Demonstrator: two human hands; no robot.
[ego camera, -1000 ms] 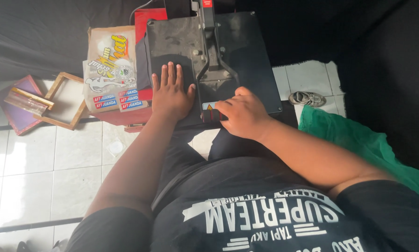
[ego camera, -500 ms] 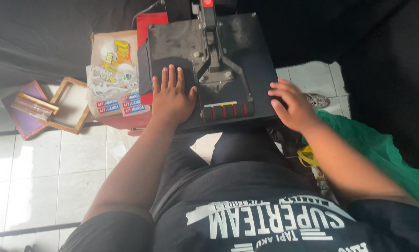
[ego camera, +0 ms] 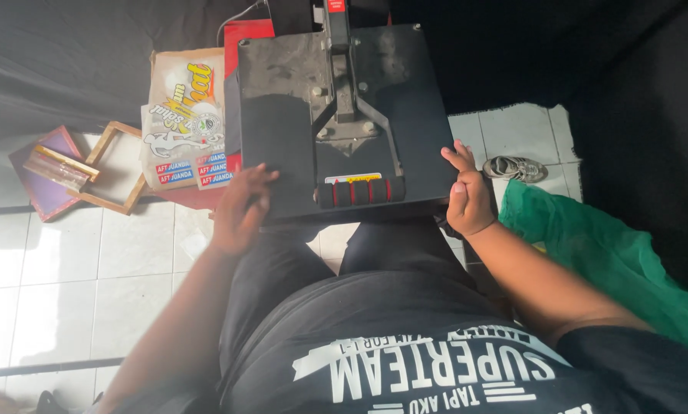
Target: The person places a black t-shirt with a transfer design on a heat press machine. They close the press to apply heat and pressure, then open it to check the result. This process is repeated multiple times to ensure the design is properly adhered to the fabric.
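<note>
Both hands sat apart on the flat black metal heat press (ego camera: 283, 115): left hand (ego camera: 240, 211) loosely curled at its front-left corner, right hand (ego camera: 468, 201) gripping the right edge. Green cloth (ego camera: 605, 253) lay nearby.

A heat press (ego camera: 344, 115) sits before the person, hands at its left (ego camera: 240, 208) and right (ego camera: 468, 195) edges. Printed bags (ego camera: 183, 115) lie left; wooden frames (ego camera: 114, 165) farther left, on the floor (ego camera: 75, 291).
</note>
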